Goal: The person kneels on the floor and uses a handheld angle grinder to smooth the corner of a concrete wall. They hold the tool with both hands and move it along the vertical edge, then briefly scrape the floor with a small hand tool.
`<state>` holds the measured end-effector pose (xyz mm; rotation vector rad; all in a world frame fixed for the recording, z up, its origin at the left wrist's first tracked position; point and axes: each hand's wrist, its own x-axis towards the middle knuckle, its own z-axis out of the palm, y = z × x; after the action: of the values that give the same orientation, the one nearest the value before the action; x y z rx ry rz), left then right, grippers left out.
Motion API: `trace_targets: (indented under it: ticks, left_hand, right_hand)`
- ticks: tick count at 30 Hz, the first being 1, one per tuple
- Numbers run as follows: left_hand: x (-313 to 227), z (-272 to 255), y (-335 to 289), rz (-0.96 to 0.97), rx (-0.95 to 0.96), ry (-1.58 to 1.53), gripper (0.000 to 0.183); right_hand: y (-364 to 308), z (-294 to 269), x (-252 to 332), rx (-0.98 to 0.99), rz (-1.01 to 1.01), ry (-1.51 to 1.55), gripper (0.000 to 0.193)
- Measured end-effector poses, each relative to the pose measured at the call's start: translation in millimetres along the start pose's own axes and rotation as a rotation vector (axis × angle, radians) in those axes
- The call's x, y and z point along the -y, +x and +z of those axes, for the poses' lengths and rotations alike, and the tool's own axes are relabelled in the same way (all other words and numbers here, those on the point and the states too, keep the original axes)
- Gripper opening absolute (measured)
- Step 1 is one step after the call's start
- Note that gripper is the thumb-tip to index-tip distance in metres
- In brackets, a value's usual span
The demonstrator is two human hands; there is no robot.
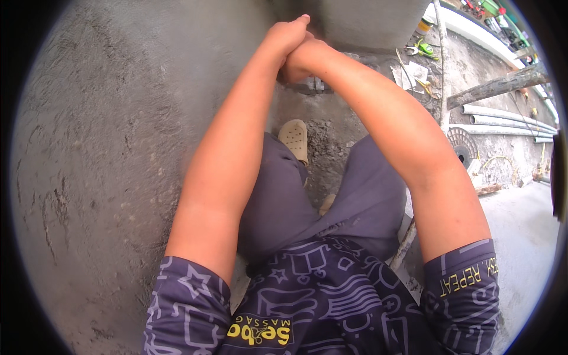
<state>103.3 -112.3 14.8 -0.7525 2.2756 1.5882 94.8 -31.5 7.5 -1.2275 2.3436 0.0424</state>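
My left hand [287,36] and my right hand [303,60] are pressed together at the top middle, arms stretched out ahead. Both look closed, the right lying against the left, with the left thumb pointing up. What they hold, if anything, is hidden behind them. They are close to where a grey, wet-looking cement wall [89,136] on the left meets a smoother grey surface [370,23] at the back. Under the right hand a small pale patch shows on the ground, too covered to name.
A beige clog [294,139] stands on rough, crumbly ground between my legs. To the right are an upright pole [442,65], a slanting wooden pole [497,86], several pale pipes [503,118], a round slotted disc [461,145], a bright green tool [423,48] and torn paper [409,74].
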Motion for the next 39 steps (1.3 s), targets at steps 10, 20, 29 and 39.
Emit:
trace_targets:
  ticks: [10,20,29,39]
  left_hand:
    - [4,5,6,0.069,-0.036,-0.009,0.055]
    - [5,12,18,0.126,-0.015,0.007,0.058]
    - [-32,14,-14,0.480,-0.025,0.126,0.065]
    - [-14,17,1,0.294,0.100,0.393,0.078]
  right_hand:
    - [4,9,-5,-0.095,0.025,0.106,0.022]
    - [17,28,-28,-0.133,0.075,0.157,0.019]
    - [-33,-28,-33,-0.064,0.141,0.322,0.027]
    - [-12,3,-27,0.032,0.012,0.104,0.028]
